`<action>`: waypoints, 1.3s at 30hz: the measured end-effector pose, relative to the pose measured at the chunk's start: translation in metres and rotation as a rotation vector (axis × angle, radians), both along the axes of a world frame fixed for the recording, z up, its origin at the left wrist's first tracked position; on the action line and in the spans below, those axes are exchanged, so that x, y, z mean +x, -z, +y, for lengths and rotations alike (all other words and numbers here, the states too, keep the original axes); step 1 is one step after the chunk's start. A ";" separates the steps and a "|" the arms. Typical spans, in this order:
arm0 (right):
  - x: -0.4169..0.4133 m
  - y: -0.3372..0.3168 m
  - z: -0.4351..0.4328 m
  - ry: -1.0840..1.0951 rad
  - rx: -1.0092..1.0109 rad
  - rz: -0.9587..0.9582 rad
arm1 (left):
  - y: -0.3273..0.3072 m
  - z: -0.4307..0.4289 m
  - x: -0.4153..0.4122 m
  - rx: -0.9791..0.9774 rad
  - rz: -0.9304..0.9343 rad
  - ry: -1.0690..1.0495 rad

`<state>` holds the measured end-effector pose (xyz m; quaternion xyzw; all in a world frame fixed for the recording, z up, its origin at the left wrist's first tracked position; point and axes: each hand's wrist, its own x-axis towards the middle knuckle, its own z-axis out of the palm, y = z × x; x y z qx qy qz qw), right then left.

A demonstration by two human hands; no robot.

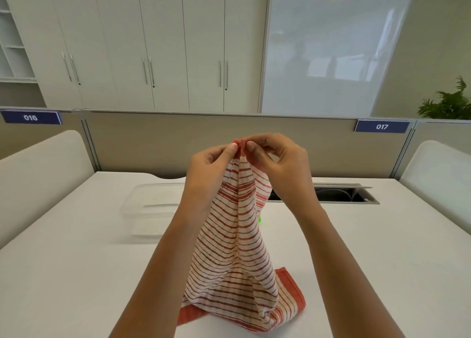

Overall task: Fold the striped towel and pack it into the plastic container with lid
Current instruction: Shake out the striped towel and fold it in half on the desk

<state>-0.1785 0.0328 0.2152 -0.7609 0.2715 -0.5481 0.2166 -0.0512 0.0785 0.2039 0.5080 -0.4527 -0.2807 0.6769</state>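
The striped towel [237, 248], white with red stripes and a red border, hangs in front of me, its lower part bunched on the white table [76, 274]. My left hand [211, 164] and my right hand [277, 159] pinch its top edge together, close side by side, raised above the table. A clear plastic container [150, 210] stands on the table to the left of my left forearm, with what looks like its lid on it or beside it; I cannot tell which.
A cable slot [339, 195] is cut into the table behind my right hand. A small green object [260, 220] peeks out behind the towel. Beige partitions with signs 016 [30, 117] and 017 [381, 126] close the back; white side panels stand on both sides.
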 end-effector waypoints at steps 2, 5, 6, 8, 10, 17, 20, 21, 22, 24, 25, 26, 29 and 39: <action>0.003 0.000 0.001 0.051 -0.055 0.019 | 0.001 0.001 -0.003 -0.007 -0.003 0.005; 0.006 0.000 0.001 0.089 -0.074 0.001 | 0.001 0.003 -0.006 -0.021 -0.009 0.005; 0.006 0.001 0.001 0.097 -0.078 -0.004 | 0.001 0.003 -0.007 -0.028 -0.014 -0.001; 0.007 0.002 0.001 0.109 -0.095 -0.005 | 0.000 0.004 -0.009 -0.043 -0.020 -0.020; 0.008 0.003 0.001 0.118 -0.110 0.000 | 0.000 0.004 -0.010 -0.058 -0.025 -0.023; 0.008 0.005 -0.007 0.099 -0.101 0.046 | -0.004 0.003 -0.008 -0.087 -0.100 -0.128; -0.006 0.011 -0.014 0.063 -0.036 0.242 | -0.011 0.003 0.006 -0.114 -0.057 -0.219; -0.014 0.013 -0.017 0.095 -0.034 0.337 | -0.015 0.004 0.012 -0.131 -0.043 -0.247; -0.021 0.014 -0.020 0.150 -0.052 0.436 | -0.019 0.005 0.019 -0.149 -0.030 -0.274; -0.034 0.013 -0.027 0.291 -0.139 0.558 | -0.025 0.007 0.031 -0.167 -0.019 -0.315; -0.039 0.011 -0.028 0.358 -0.197 0.566 | -0.028 0.008 0.036 -0.168 -0.024 -0.324; -0.041 0.007 -0.029 0.420 -0.247 0.558 | -0.029 0.008 0.039 -0.168 -0.033 -0.328; -0.042 -0.010 -0.026 0.576 -0.341 0.537 | -0.033 0.006 0.040 -0.181 -0.050 -0.347; -0.040 -0.050 -0.006 0.406 -0.478 0.038 | -0.045 -0.001 0.039 -0.303 0.055 -0.366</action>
